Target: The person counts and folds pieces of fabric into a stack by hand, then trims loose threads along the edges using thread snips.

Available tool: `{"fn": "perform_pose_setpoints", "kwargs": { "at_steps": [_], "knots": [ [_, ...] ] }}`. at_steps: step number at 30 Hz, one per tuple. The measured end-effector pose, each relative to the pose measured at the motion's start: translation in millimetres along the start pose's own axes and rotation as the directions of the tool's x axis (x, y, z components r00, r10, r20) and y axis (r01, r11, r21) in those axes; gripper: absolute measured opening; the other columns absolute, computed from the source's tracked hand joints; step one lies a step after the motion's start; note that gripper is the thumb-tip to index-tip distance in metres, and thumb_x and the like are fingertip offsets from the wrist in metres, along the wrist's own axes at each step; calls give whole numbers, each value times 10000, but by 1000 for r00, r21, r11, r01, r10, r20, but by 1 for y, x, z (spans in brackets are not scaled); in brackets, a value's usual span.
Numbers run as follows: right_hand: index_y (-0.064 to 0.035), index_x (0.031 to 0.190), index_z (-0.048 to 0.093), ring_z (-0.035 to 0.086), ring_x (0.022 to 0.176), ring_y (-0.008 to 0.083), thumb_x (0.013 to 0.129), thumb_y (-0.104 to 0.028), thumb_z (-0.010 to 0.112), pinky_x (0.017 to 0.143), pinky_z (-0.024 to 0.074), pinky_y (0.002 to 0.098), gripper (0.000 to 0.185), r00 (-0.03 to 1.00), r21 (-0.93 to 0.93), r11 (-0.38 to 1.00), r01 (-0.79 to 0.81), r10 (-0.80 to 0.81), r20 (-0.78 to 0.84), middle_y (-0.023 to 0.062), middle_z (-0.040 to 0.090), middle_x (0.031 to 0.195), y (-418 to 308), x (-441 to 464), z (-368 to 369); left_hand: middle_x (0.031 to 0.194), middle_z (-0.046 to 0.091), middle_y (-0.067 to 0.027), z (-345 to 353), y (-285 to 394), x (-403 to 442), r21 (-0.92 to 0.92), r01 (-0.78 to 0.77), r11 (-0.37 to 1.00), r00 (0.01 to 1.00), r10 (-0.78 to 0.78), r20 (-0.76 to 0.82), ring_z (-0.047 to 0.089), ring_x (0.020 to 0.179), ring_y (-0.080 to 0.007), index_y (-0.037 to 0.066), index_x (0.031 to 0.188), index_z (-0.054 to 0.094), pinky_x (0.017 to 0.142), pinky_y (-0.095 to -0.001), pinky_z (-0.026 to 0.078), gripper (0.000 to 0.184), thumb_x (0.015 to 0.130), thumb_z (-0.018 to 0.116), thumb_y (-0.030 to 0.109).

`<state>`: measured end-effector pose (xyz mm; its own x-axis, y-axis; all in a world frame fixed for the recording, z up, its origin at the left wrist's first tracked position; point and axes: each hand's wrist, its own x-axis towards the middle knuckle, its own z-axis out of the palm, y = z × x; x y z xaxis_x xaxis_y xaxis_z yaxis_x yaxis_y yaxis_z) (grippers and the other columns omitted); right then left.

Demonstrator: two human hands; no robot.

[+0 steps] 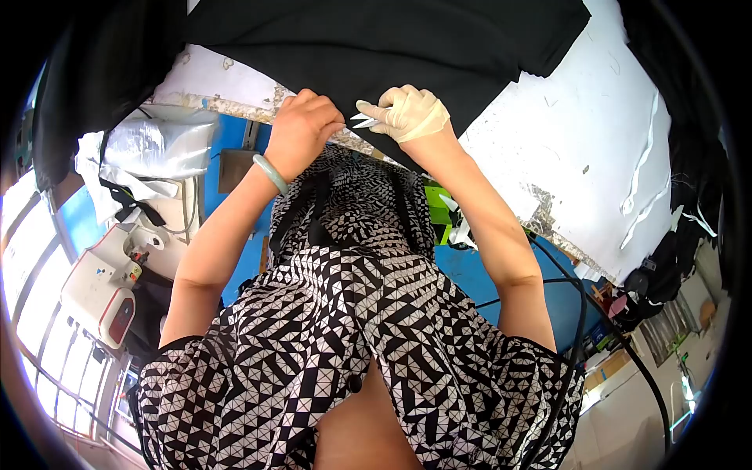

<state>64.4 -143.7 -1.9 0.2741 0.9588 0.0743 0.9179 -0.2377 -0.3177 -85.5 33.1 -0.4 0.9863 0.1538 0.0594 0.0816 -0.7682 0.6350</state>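
A large piece of black fabric point(376, 47) lies across the white table, its near part hanging by the table's edge. My left hand point(307, 125), with a pale green bangle point(271, 174) on the wrist, is closed in a pinch at the near edge of this cloth. To its right, my right hand point(409, 116) wears a cream glove and grips thread snips point(365, 121). The pointed blades stick out to the left, towards my left fingertips, over the black fabric. The handles are hidden inside the gloved fingers.
The white table point(580, 149) has a worn, chipped near edge. White strips point(644, 176) lie at its right, with more dark cloth point(689, 94) beyond. A white sewing machine point(102, 286) and a clear plastic bag point(168, 145) are at left. Black cables point(627, 345) hang at lower right.
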Motion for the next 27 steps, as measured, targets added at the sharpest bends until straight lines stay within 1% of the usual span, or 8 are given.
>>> {"fn": "perform_pose_setpoints", "kwargs": {
  "at_steps": [4,10,12,19,22,24,26,27],
  "knots": [
    [-242,1035,772,626,688,205,755,-254,789,561,524,343,281,1000,-54,999,3,-5,-29,-11,649,794,0,7,4,819,645,-23,0,-1,1,-39,-18,999,1000,17,-20,574,849,-246,80,820,674,749,-371,466,74,788,740,78],
    [-241,1035,782,647,786,217,797,-278,751,688,545,369,244,958,-22,985,-172,173,228,0,664,835,0,7,15,807,645,-56,4,-2,-5,-81,17,997,996,-24,-88,573,843,-277,61,830,675,751,-381,475,58,802,726,64],
    [-217,1015,780,649,816,228,810,-319,743,709,545,364,232,965,173,958,-228,199,169,13,668,846,2,2,16,786,644,-44,4,-3,-14,-54,41,998,987,-49,-154,581,847,-277,81,821,677,759,-395,483,49,807,720,102],
    [-240,1146,756,653,902,226,819,-331,738,816,532,345,339,903,401,808,-430,383,196,15,691,957,-1,-4,16,877,695,-122,-38,-112,-105,151,563,813,806,-499,-318,634,840,-311,71,900,710,753,-409,501,109,905,674,174],
    [-180,1193,731,667,918,221,862,-242,712,841,524,325,337,878,611,641,-465,422,226,62,693,973,3,1,6,1067,709,-150,-83,-115,-129,317,789,527,582,-806,-107,648,982,-325,74,1041,699,843,-420,504,282,856,752,280],
    [-152,1182,733,665,876,217,887,-219,677,835,519,323,308,847,750,508,-425,516,130,74,688,959,10,-3,-5,1166,672,-157,-90,-79,-110,585,581,566,811,-467,-353,606,1086,-355,60,1122,667,931,-447,472,403,826,774,313],
    [-153,1151,743,658,879,231,899,-237,668,839,512,327,276,739,848,283,-448,651,173,70,686,956,11,-9,-10,1271,616,-164,-70,-55,-93,526,446,724,882,-256,-396,562,1164,-370,43,1174,640,1002,-463,435,490,795,802,308],
    [-151,1149,743,657,890,235,895,-246,676,842,511,331,279,792,751,460,-473,595,134,68,686,959,12,-11,-11,1326,579,-168,-56,-51,-84,303,382,873,888,-256,-383,540,1191,-370,33,1186,628,1030,-465,413,517,778,820,287]
  ]
}}
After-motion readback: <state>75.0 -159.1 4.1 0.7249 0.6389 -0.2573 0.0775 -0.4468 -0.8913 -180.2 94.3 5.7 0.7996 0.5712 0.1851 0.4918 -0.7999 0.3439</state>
